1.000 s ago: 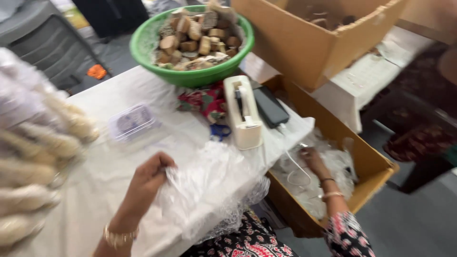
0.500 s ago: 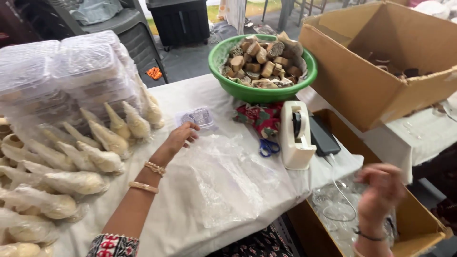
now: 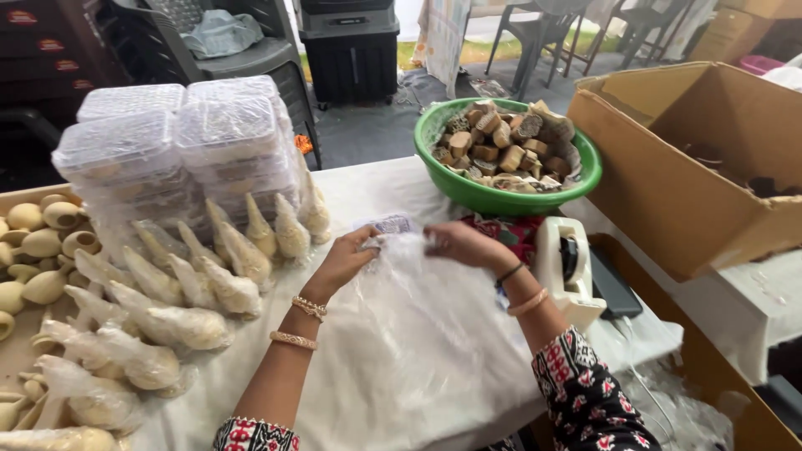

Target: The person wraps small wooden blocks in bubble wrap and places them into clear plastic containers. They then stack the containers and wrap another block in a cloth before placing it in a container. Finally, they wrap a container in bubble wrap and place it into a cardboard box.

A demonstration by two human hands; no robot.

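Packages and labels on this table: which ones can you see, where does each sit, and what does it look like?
Clear plastic bags: flat heap under both hands, table centre.
Small label card: just beyond the fingertips, pale purple and white.
Stacked clear boxes: far left, see-through, wrapped.
Bagged cream clay pieces: left, cone-like bundles.
Cardboard box: right, brown, open.
Left hand and right hand: both on the bags.

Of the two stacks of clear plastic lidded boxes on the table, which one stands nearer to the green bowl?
The right-hand stack of clear plastic lidded boxes is nearer to the round green plastic bowl; the left-hand stack stands farther away, beside the tray of beige clay pots.
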